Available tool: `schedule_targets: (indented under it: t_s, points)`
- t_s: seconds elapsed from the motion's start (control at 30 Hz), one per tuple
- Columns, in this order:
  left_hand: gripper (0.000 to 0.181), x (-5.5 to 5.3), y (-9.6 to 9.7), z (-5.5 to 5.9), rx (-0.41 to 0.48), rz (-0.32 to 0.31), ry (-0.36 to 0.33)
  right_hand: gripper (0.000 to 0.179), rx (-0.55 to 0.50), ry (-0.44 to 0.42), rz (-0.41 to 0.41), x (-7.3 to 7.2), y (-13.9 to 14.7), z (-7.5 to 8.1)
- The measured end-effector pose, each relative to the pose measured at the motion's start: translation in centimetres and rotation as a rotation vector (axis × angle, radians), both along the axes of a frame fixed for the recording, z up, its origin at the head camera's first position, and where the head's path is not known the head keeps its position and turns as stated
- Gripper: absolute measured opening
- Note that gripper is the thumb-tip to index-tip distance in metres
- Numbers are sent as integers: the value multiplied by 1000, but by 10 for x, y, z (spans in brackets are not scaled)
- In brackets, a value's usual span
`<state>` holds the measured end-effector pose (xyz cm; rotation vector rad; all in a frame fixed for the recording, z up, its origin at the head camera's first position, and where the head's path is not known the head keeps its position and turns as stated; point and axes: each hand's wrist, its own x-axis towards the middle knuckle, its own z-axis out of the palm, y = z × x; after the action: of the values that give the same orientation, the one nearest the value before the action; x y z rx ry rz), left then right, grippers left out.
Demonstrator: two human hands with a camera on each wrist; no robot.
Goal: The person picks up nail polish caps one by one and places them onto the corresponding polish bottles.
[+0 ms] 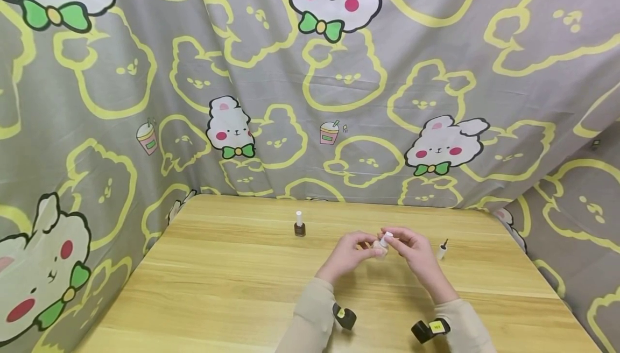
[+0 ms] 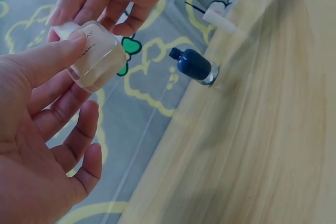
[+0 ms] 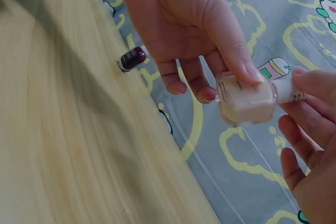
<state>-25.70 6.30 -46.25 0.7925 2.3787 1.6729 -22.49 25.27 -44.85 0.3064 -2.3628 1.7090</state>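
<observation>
Up over the table, my left hand (image 1: pixel 350 256) grips the glass body of a pale nail polish bottle (image 3: pixel 247 100), thumb lying across its label. My right hand (image 1: pixel 411 248) pinches the bottle's white cap (image 3: pixel 287 88); the cap sits at the bottle's neck. Past the right hand, a white cap with its dark brush (image 1: pixel 442 251) stands brush-up on the table. An uncapped dark blue nail polish bottle (image 2: pixel 197 66) stands near that cap in the left wrist view; the hands hide it in the head view.
A dark red-brown nail polish bottle (image 1: pixel 300 228) with a white cap stands upright on the wooden table (image 1: pixel 218 272), left of the hands. Behind and beside the table hangs a grey curtain (image 1: pixel 271 84) printed with rabbits. Black devices (image 1: pixel 345 316) are strapped at both wrists.
</observation>
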Motion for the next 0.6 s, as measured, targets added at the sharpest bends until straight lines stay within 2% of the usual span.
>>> schedule_targets:
  t_s: [0.2,0.6]
  points:
    - [28,1,3,0,-25,17,15,26,-25,58,-71,-2,-4,-3]
    - [26,7,13,-2,9,91,55,20,-54,71,-268,-2,-11,-6]
